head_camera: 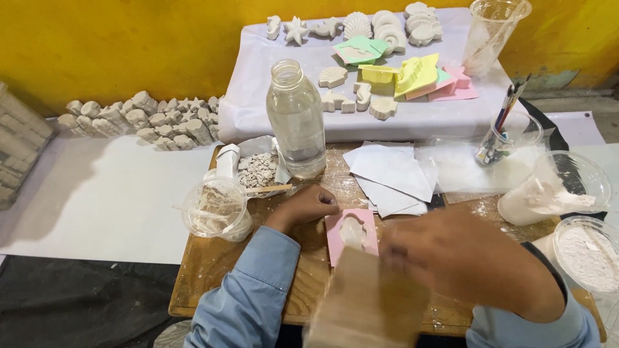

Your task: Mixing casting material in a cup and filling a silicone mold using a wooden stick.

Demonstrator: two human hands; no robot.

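Note:
A pink mould (pixel 351 233) filled with white plaster lies on the wooden board (pixel 213 258) in front of me. My left hand (pixel 306 205) rests on the board, its curled fingers touching the mould's left edge. My right hand (pixel 461 256), blurred by motion, grips a flat tan scraper (pixel 367 299) that hangs just below the mould, close to the camera.
A glass bottle (pixel 296 119) of water stands behind the mould, beside a bag of plaster chips (pixel 256 169) and a cup with a stick (pixel 216 209). White papers (pixel 390 171), a brush cup (pixel 506 138), powder cups (pixel 590 254) and cast shells on a cloth (pixel 361 96) surround the board.

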